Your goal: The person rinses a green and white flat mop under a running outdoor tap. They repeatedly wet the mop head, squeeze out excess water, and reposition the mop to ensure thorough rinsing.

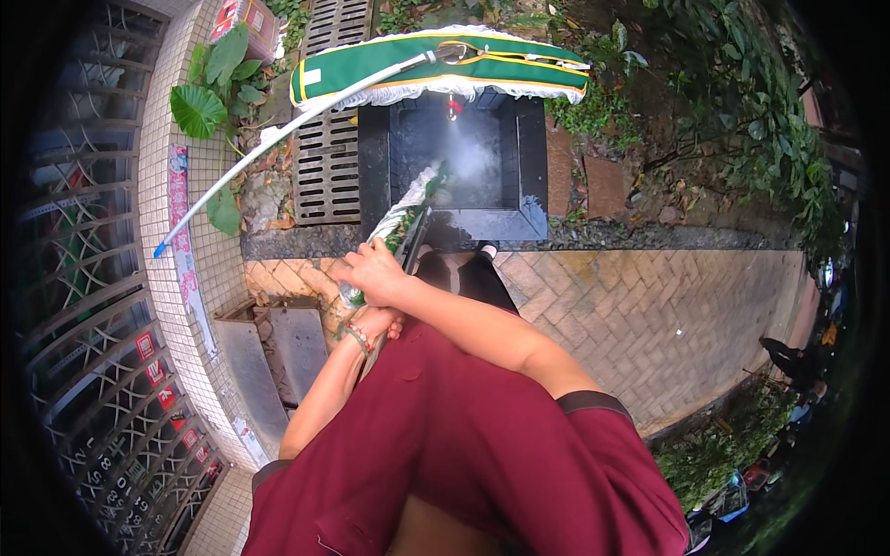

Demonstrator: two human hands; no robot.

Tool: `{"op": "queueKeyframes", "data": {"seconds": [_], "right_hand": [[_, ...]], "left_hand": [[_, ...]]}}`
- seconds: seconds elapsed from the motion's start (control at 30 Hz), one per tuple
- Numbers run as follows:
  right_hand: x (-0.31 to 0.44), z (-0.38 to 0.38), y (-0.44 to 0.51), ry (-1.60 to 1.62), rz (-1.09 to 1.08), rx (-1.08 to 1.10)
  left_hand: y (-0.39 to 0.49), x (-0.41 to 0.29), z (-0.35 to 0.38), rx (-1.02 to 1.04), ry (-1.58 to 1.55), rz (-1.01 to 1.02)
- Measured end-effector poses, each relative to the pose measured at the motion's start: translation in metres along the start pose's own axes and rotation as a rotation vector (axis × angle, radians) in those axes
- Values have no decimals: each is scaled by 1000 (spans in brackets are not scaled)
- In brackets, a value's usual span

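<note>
My right hand (375, 270) grips a bunched green and white mop head (400, 233) from above. Just below it, my left hand (379, 323), with a beaded bracelet at the wrist, is closed around the lower part of the mop, whose dark bar runs beside the cloth. The mop's far end reaches into a dark square basin (521, 149). From a tap with a red handle (453, 106), water sprays down near that end. Across the basin's back edge lies a wide green dust mop (389, 73) with yellow trim and white fringe; its long white pole (278, 135) slants to the left.
A metal drain grate (327, 174) lies left of the basin. Farther left stand a tiled wall ledge (163, 208) and barred windows. Grey slabs (299, 347) lean at lower left. Brick paving (626, 313) spreads right; bushes grow beyond. A person (793, 358) is far right.
</note>
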State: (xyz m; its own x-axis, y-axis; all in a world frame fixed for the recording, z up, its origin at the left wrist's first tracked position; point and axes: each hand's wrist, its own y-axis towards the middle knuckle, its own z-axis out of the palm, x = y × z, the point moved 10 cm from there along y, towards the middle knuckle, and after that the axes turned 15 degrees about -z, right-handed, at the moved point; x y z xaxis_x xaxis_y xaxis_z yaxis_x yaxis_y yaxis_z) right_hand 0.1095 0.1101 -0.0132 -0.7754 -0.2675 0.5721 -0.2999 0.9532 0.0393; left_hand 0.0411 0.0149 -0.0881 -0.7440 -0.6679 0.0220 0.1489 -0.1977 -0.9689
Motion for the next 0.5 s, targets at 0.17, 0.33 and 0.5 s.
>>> {"op": "queueKeyframes", "data": {"seconds": [0.17, 0.33, 0.5], "right_hand": [[-14, -38, -44, 22, 43, -154], [-29, -78, -71, 0, 80, -222], [-39, -90, -72, -86, 93, -255]], "left_hand": [[-2, -11, 10, 11, 136, 76], [0, -32, 14, -15, 213, 122], [4, -58, 20, 22, 273, 187]]}}
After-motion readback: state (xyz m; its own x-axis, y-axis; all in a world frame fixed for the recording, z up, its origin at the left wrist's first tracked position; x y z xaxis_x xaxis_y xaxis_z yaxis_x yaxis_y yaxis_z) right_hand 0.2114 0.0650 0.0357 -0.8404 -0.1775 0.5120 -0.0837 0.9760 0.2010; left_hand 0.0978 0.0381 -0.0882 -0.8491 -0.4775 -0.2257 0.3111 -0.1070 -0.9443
